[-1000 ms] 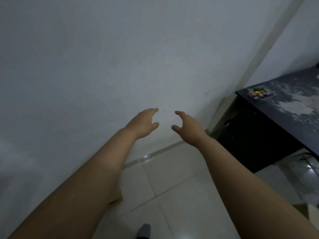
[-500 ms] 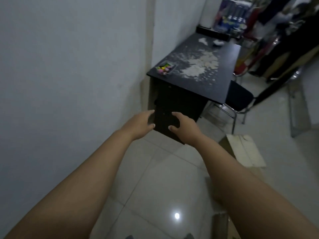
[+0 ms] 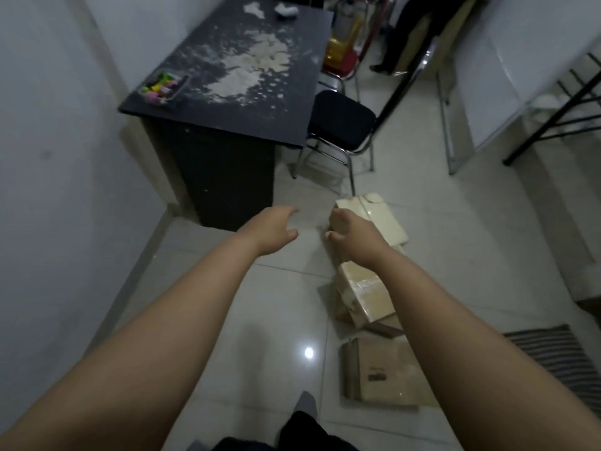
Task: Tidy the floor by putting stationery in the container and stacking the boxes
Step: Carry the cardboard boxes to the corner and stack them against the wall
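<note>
Hands first: both arms extend forward over the tiled floor (image 3: 253, 320), palms facing each other, neither holding anything. Left hand (image 3: 273, 227) has loosely spread, slightly bent fingers above bare tile. Right hand (image 3: 353, 234) has fingers curled inward more tightly; it overlaps the near end of the pale box (image 3: 377, 216) in the view, but contact cannot be determined.

Three boxes lie in a rough line on the floor at the right, unstacked. The pale box is farthest, lying flat, long axis running away from the camera and slightly leftward. The taped brown box (image 3: 364, 296) sits just behind the right wrist, tilted, its long axis angled toward the lower right. The flat brown box (image 3: 380, 372) is nearest, lying flat, just beside the right forearm.

The container (image 3: 162, 87), a clear tray holding coloured stationery items, rests at the near-left corner of the black desk (image 3: 253, 109), long axis pointing toward the desk's far right. White powdery residue covers the desk centre. A black chair (image 3: 341, 125) stands just beside the desk. A striped mat (image 3: 556, 356) lies at far right.
</note>
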### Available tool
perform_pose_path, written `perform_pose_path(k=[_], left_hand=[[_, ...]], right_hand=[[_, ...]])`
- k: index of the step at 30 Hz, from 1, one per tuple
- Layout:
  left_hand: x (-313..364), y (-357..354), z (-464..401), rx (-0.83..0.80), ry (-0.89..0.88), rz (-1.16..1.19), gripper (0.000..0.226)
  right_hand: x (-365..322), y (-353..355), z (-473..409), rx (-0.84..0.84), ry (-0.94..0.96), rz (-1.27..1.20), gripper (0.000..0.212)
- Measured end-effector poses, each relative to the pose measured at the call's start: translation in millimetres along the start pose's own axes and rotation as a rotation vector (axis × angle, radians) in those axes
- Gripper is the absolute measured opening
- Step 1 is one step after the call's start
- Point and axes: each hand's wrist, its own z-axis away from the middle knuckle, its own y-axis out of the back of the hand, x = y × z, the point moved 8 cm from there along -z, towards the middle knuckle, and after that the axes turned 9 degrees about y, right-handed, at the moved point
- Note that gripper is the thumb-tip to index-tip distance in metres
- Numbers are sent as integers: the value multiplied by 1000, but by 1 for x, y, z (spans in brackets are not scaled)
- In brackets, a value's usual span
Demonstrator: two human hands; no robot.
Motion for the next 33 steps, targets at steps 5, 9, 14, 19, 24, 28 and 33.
perform_pose_path(k=[5,9,14,19,24,28,33], left_hand=[[72,-54,-30,-75,-97,-35,58],[110,-85,-43,-130,-163,-5,53],[136,-112,-73,-223,-188,-69,59],[155,-132,-110,-323,-219,-103,59],[164,-155,-160,-393,-206,-84,57],[165,-187,-187,-438,-194,-99,56],[152,-251,-211,-521,-139,-119,53]], right_hand=[[86,34,16,55,-134,-62,56],[136,41,29,92,-247,-126,56],[181,41,34,111,-345,-167,57],[212,52,30,180,-449,-186,55],[248,51,11,222,-534,-203,54],[273,42,-7,223,-554,-219,53],[323,30,-24,198,-597,-241,52]])
